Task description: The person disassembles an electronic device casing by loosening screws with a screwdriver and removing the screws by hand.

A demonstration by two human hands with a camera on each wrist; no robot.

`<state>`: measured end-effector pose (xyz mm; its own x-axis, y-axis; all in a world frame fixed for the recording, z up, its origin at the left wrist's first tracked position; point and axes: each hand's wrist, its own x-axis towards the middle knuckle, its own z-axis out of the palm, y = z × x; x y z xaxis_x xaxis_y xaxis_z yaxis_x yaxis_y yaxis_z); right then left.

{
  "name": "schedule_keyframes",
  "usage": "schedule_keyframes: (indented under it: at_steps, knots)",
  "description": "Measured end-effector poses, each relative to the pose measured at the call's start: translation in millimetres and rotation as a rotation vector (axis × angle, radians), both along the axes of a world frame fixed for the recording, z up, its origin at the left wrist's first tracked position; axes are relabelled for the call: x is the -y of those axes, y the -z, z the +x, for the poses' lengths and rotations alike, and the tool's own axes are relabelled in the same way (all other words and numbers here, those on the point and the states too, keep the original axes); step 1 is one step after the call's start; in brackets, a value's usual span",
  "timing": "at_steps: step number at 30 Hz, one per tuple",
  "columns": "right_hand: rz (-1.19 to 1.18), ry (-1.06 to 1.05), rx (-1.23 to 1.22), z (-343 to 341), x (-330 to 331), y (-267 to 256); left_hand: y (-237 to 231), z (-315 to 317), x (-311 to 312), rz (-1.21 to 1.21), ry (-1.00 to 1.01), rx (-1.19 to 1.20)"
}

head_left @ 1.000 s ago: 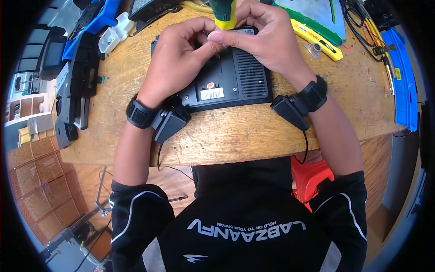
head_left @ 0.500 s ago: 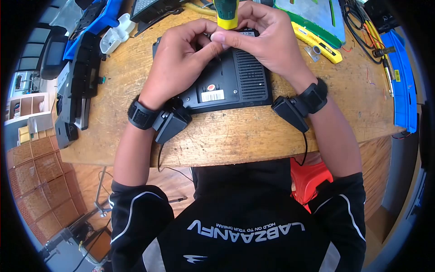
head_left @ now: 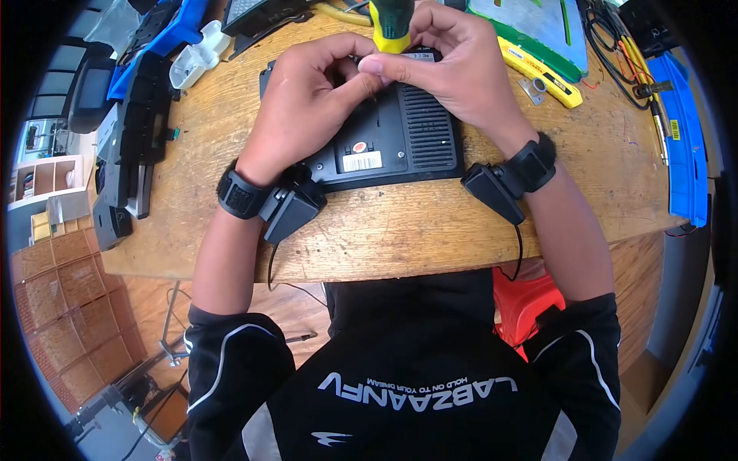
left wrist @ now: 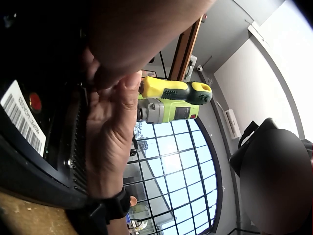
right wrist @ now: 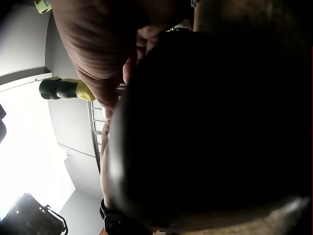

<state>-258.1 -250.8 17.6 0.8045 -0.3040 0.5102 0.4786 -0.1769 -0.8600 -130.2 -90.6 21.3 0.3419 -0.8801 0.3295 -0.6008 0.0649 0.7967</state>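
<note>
A screwdriver (head_left: 393,29) with a dark green and yellow handle stands nearly upright, handle up, over a black, flat electronic device (head_left: 369,146). That device lies on the bench with a vented, labelled face up. My left hand (head_left: 307,100) curls its thumb and fingers in below the handle, around the shaft. From the other side my right hand (head_left: 461,73) pinches there too, its thumb tip meeting the left fingers. The left wrist view shows the screwdriver handle (left wrist: 178,90) rising beyond the right thumb. Fingers hide the shaft and its tip.
A yellow utility knife (head_left: 542,73) lies right of the device, beside a small metal bracket (head_left: 530,88). Black cases (head_left: 138,115) and a white open container (head_left: 198,55) stand at the left. A blue tray (head_left: 684,146) and cables (head_left: 615,46) are at the far right.
The screwdriver handle has shifted slightly to the right and leans a bit more that way. Both hands keep their places around the shaft; the device has barely moved.
</note>
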Motion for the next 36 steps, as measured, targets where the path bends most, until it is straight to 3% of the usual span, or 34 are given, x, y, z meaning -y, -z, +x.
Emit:
schedule_keyframes:
  at_steps: [5,12,18,20,24,32,36]
  knots:
    - [0.007,0.090,-0.032,1,-1,2,-5,-2,-1,-0.016,0.018,-0.022]
    - [0.085,0.038,-0.042,4,5,8,-14,-6,-3,0.099,0.032,-0.022]
    - [0.129,0.084,-0.193,-3,-1,-6,-15,-5,-3,0.076,0.040,0.019]
    - [0.041,0.047,-0.076,1,4,3,-14,-5,-3,0.093,0.037,0.019]
    - [0.094,0.042,-0.049,-1,2,0,-13,-4,-4,0.142,-0.004,0.003]
    - [-0.298,0.137,-0.094,-12,-1,-18,-11,-6,-2,0.088,-0.027,0.009]
    - [-0.145,0.104,-0.089,-7,-2,-12,-3,-1,-1,0.020,-0.079,-0.012]
